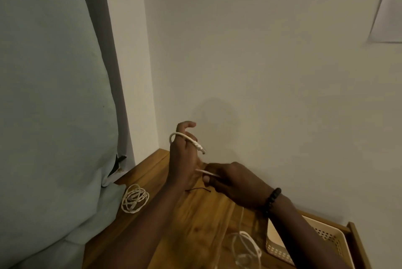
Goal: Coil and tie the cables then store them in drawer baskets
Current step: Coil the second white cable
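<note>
Above the wooden tabletop (195,225), the left hand (182,160) holds a white cable (187,137) looped over its fingers while the right hand (230,183) pinches the cable's lower run, a coiled cable (134,201) lying at the left.

White braided cable (187,137), cream perforated plastic basket (326,236), warm brown grained wooden tabletop (195,214), black beaded bracelet (272,200), pale teal cushion (54,94).

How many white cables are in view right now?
2: one coiled cable lies on the wooden top's left edge; the other cable loops over the left hand, passes through the right hand and trails to bottom centre. Others may be hidden.
</note>
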